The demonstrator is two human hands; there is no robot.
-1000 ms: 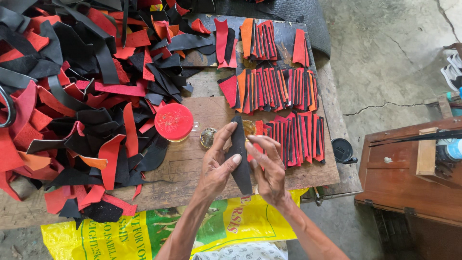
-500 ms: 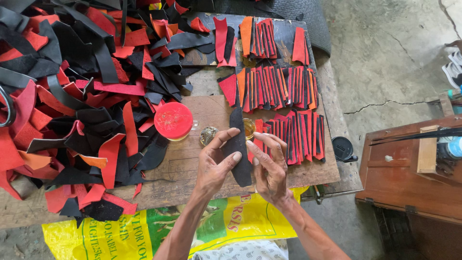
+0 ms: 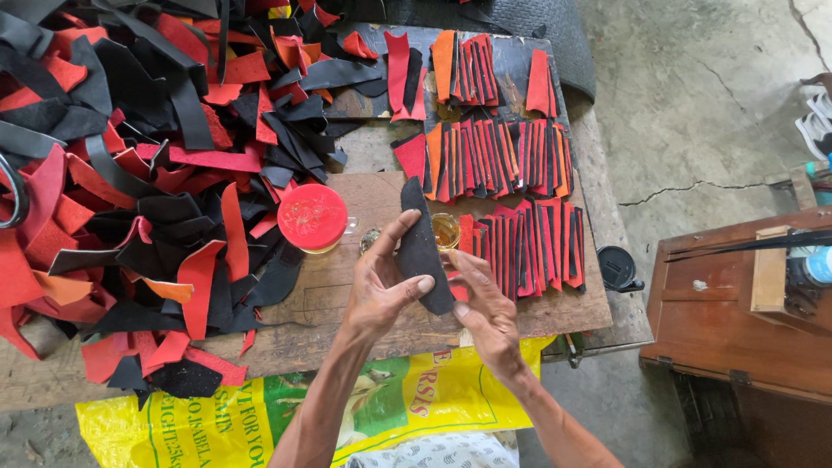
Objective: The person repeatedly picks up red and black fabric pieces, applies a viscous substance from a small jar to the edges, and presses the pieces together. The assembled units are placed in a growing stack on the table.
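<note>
My left hand (image 3: 381, 290) and my right hand (image 3: 485, 308) together hold a long black curved leather piece (image 3: 420, 243) upright over the wooden board (image 3: 347, 303). The left thumb and fingers pinch its left edge, and the right fingers press its lower right edge. Just behind the piece sits a small open jar of amber glue (image 3: 445, 230), next to a round metal lid (image 3: 371, 239). A red round lid (image 3: 313, 217) rests on a container to the left.
A big heap of red, black and orange leather scraps (image 3: 130, 173) covers the left of the table. Rows of cut red and black pieces (image 3: 503, 160) lie at the right. A yellow sack (image 3: 260, 416) hangs at the front. A wooden box (image 3: 737, 312) stands right.
Both hands have shifted slightly along the black piece, and its top has tilted a little leftward. The rest is unchanged.
</note>
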